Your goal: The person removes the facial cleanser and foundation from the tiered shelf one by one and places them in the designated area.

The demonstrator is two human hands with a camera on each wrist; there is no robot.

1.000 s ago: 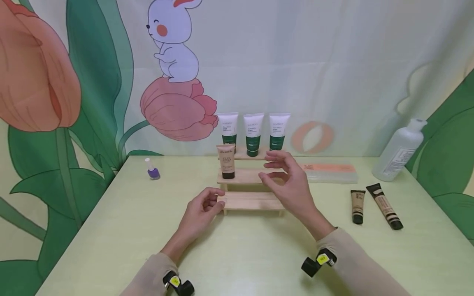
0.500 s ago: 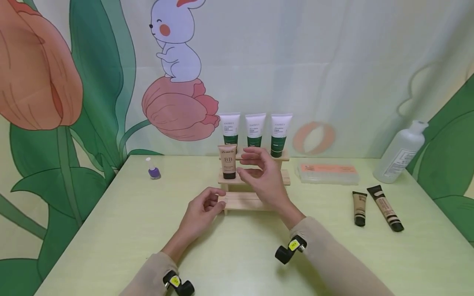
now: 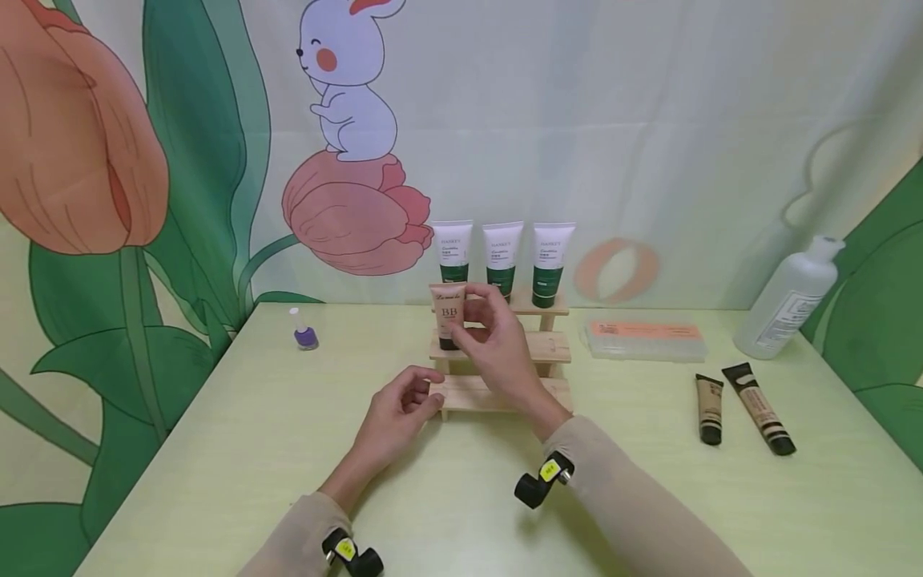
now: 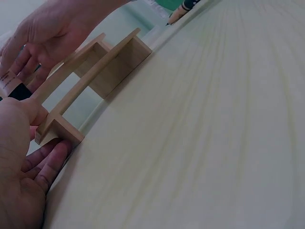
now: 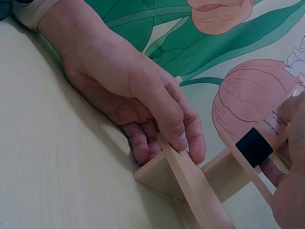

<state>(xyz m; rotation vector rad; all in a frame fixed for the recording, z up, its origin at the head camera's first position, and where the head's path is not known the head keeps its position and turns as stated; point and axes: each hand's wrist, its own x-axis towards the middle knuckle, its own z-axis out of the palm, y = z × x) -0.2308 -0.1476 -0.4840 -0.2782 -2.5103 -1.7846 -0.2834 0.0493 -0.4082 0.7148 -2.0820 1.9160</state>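
A three-step wooden display stand (image 3: 505, 393) stands on the table. My left hand (image 3: 395, 413) holds the left end of its lowest step; in the left wrist view the thumb lies over the board and the fingers curl at the side support (image 4: 66, 131). My right hand (image 3: 497, 344) pinches a beige BB cream tube (image 3: 445, 308) with a black cap, upright at the left of the middle step. In the right wrist view its black cap (image 5: 255, 147) is close to the step's board; contact is hard to tell. White-and-green tubes (image 3: 554, 264) stand cap-down on the top step.
Two beige tubes with black caps, a small one (image 3: 710, 410) and a longer one (image 3: 760, 410), lie at the right. Behind them are a white bottle (image 3: 789, 300) and a flat clear case (image 3: 646, 340). A purple nail polish bottle (image 3: 306, 336) stands at the left.
My right hand has moved left from the right side of the middle step to the BB cream tube and now pinches it. My left hand has stayed at the stand's lowest step.
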